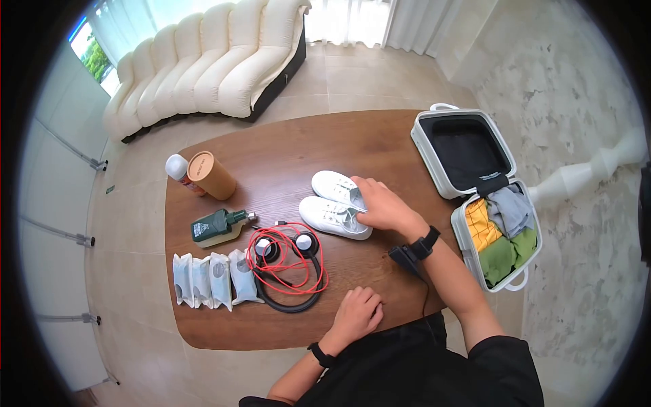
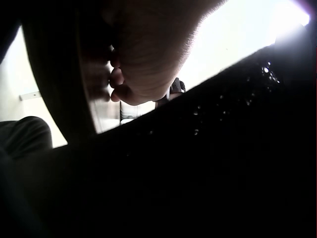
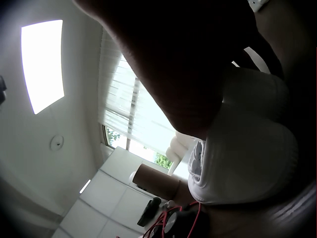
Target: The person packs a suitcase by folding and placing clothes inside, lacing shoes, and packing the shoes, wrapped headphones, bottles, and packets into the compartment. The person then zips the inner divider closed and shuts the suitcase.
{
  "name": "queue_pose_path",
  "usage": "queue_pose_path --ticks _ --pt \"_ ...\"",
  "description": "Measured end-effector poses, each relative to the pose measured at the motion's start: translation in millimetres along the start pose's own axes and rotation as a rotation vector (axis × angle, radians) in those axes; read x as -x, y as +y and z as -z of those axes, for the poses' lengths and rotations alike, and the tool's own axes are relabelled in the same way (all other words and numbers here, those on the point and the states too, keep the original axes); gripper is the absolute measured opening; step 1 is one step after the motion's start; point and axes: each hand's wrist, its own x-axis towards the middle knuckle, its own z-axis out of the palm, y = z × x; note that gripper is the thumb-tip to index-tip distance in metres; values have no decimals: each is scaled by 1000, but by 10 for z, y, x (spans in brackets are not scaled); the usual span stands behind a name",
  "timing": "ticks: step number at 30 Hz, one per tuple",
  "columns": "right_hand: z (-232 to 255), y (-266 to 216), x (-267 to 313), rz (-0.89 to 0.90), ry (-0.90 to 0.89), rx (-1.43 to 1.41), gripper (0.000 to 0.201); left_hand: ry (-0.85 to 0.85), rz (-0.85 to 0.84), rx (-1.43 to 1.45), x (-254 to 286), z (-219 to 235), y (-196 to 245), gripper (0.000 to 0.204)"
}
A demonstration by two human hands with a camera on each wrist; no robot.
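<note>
A pair of white lace-up sneakers (image 1: 333,216) lies side by side on the wooden table, toes to the left. My right hand (image 1: 385,205) grips them at the heel end, fingers at the far shoe's opening and thumb by the near one's. From the right wrist, the heels of the sneakers (image 3: 247,158) show large beneath the dark hand (image 3: 183,64); its fingertips are partly hidden. My left hand (image 1: 357,312) rests at the table's near edge with loosely curled fingers, holding nothing. The left wrist view shows that hand (image 2: 148,59) dimly, fingertips by the tabletop.
Right of the sneakers lies an open white suitcase (image 1: 458,224) with folded clothes (image 1: 505,227). To the left are black headphones (image 1: 290,306), a red cable (image 1: 324,271), a green bottle (image 1: 215,228), several white packets (image 1: 220,279), a brown canister (image 1: 213,178) and a white-capped can (image 1: 177,167).
</note>
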Motion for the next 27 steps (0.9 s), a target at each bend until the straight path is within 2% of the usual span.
queue_pose_path --ticks 3,6,10,12,13,15,16,17,19,20,22,26,27 --pt "65 -89 -103 9 -2 140 74 8 7 1 -2 -21 -12 10" --pt "173 -135 -195 -6 -89 201 68 15 24 9 26 -30 -3 11" --pt "199 -124 -270 31 -66 205 66 63 66 21 -5 -26 30 11" --pt "312 -182 -279 -150 -223 136 79 66 77 9 0 -26 47 11" --pt "334 -140 -297 -163 -211 137 79 63 94 4 -4 -33 57 10" --pt "317 20 -382 -161 -283 -69 76 56 90 2 -6 -39 64 10" --pt "352 48 -378 -134 -260 -175 63 58 105 -5 -2 -40 63 10" --pt "412 102 -354 -141 -254 -180 63 48 100 -4 -4 -47 65 10" --pt "607 205 -270 -240 -372 -560 55 69 103 2 -6 -51 61 9" --pt "740 259 -198 -245 -312 -565 50 66 100 5 -15 -46 62 9" --pt "1159 373 7 -223 -256 -596 52 55 103 -5 -21 -35 71 9" --pt "1886 1029 400 -326 135 -493 52 61 101 6 -21 -36 62 8" --pt "2063 1122 512 -423 217 -387 54 57 107 -1 -23 -36 64 8"
